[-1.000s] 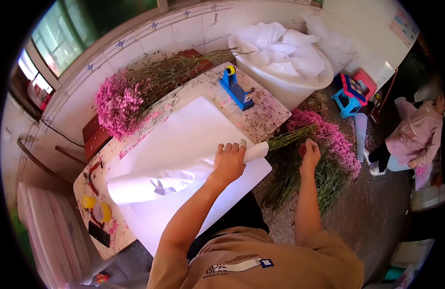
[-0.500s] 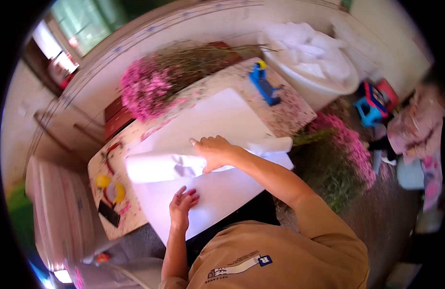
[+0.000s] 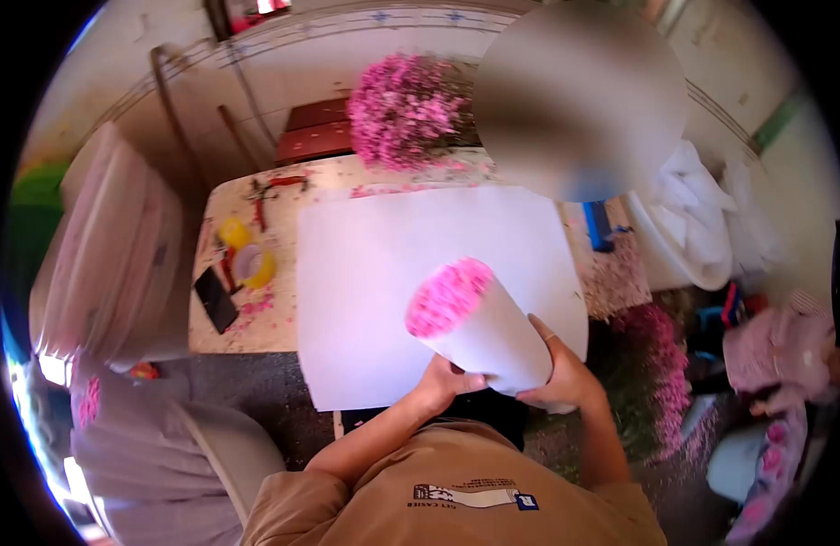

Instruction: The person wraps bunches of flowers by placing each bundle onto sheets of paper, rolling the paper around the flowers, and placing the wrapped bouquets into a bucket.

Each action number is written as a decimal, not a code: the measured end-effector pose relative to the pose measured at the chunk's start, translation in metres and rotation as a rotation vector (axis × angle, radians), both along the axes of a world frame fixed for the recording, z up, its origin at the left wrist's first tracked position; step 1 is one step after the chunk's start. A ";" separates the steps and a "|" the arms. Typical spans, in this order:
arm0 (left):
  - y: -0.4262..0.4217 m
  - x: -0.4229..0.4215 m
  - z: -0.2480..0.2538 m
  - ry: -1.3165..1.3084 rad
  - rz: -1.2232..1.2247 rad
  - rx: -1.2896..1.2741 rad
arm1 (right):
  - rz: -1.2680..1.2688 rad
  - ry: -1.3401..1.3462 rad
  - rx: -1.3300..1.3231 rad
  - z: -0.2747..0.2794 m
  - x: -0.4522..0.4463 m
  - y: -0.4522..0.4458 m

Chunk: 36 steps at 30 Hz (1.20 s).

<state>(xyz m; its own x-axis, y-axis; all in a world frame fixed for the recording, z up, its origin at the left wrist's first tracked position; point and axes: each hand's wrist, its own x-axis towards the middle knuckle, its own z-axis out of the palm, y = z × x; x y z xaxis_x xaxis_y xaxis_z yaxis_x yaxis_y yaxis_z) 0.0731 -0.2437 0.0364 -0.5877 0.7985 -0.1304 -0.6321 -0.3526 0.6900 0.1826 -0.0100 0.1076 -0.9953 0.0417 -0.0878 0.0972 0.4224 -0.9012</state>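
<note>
A bouquet of pink flowers wrapped in white paper is tilted above the near part of the table, its blossoms showing at the upper left end. My left hand grips the underside of the wrap on its left. On the opposite side, my right hand closes around the lower right of the wrap, thumb along its edge. Some fingers of both hands are hidden by the bundle. Beneath it a large white paper sheet lies flat and overhangs the table's near edge.
Loose pink flowers are heaped at the table's back. At left lie red-handled pruners, yellow tape rolls and a phone. A blue tape dispenser stands right. More flowers and a person are beyond.
The white roll that lay across the sheet is now a lifted bouquet with its blossoms showing. My left hand, earlier open, now grips it with my right. The view has turned.
</note>
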 end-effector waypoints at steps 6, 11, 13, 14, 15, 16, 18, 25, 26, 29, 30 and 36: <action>0.027 0.038 0.025 0.341 -0.416 -0.119 | -0.387 -0.053 -0.069 -0.011 0.096 -0.028; 0.030 0.053 0.016 0.640 -0.420 -0.015 | -0.462 -0.063 0.016 -0.033 0.120 -0.035; 0.031 0.053 0.014 0.614 -0.455 -0.020 | -0.483 -0.022 0.028 -0.035 0.114 -0.036; 0.029 0.050 0.014 0.618 -0.441 -0.024 | -0.469 -0.018 0.028 -0.033 0.109 -0.035; 0.029 0.044 0.020 0.717 -0.486 -0.050 | -0.424 0.009 0.020 -0.024 0.100 -0.032; 0.027 0.037 0.032 0.814 -0.532 -0.079 | -0.421 0.026 0.008 -0.027 0.100 -0.031; 0.017 0.020 0.049 0.550 -0.411 0.012 | -0.397 0.046 -0.004 -0.035 0.099 -0.030; -0.002 -0.041 0.125 1.068 0.078 -0.051 | -0.432 0.115 -0.012 -0.057 0.089 -0.040; 0.005 -0.038 0.132 1.172 0.094 -0.059 | -0.421 0.117 -0.020 -0.056 0.087 -0.041; 0.017 -0.032 0.130 1.325 0.130 -0.065 | -0.413 0.065 -0.006 -0.051 0.084 -0.043; 0.020 -0.030 0.126 1.370 0.158 -0.062 | -0.413 0.079 -0.005 -0.055 0.085 -0.042; 0.028 -0.027 0.119 1.502 0.231 -0.133 | -0.430 0.069 0.054 -0.047 0.087 -0.043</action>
<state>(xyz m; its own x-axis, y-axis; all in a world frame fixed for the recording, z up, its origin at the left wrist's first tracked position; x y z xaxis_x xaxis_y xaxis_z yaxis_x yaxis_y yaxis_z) 0.0460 -0.2157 0.1550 -0.3442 0.7044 0.6208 0.7189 -0.2276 0.6568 0.2691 -0.0528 0.0601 -0.8898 0.4563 -0.0076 0.2146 0.4037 -0.8894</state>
